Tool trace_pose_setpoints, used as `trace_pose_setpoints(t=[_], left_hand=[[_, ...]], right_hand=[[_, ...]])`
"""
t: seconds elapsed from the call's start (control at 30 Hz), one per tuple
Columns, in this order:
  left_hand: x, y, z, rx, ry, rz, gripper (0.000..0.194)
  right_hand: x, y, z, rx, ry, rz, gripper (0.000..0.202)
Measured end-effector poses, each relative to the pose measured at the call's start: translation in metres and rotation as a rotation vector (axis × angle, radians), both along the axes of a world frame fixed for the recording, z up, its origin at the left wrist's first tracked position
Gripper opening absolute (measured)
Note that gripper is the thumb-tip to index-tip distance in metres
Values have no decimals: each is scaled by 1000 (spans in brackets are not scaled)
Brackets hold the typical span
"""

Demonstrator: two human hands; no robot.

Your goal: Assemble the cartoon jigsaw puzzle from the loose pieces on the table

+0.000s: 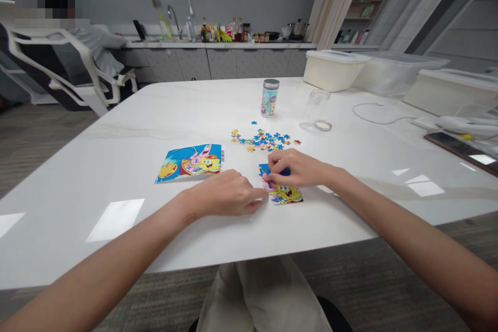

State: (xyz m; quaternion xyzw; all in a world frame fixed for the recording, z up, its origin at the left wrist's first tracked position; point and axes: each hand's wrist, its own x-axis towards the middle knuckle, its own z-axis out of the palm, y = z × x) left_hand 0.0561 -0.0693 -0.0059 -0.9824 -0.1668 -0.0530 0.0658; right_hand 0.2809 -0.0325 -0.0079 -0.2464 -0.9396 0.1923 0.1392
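A partly joined jigsaw puzzle (288, 195) in yellow, pink and blue lies near the table's front edge. My right hand (290, 167) is over its upper part, thumb and fingers pinched together on a small puzzle piece, mostly hidden by the fingertips. At the puzzle's left edge, my left hand (233, 193) rests with its index finger pointing at it and the other fingers curled; whether it holds anything is hidden. A folded picture card (190, 162) with the cartoon stands left of the puzzle. Several loose puzzle pieces (268, 140) are scattered behind my right hand.
Behind the pieces stands a cartoon-printed tin (270, 98). Right of it are a clear jar (314, 109) and a round lid (323, 125). Storage boxes (334, 68), a cable (375, 122) and a phone (462, 150) occupy the right side. A person sits at back left.
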Motion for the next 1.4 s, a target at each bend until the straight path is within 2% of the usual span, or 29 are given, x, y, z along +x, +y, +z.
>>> trace_pose_setpoints(t=[0.13, 0.3, 0.63, 0.9, 1.07, 1.2, 1.4], left_hand=[[0, -1, 0, 47, 33, 19, 18], [-1, 0, 0, 109, 50, 84, 23], [-4, 4, 4, 76, 62, 141, 29], [-4, 3, 3, 73, 85, 122, 35], [-3, 2, 3, 82, 91, 127, 34], [-3, 1, 4, 58, 123, 138, 34], [-2, 2, 4, 38, 132, 158, 35]], right_hand=[[-2, -4, 1, 45, -14, 35, 34], [-4, -3, 2, -1, 9, 20, 34], [-1, 5, -2, 20, 72, -276, 32], [-2, 6, 1, -71, 88, -527, 37], [1, 8, -1, -105, 80, -634, 36], [4, 10, -3, -60, -13, -718, 38], [3, 9, -3, -42, -59, -732, 38]])
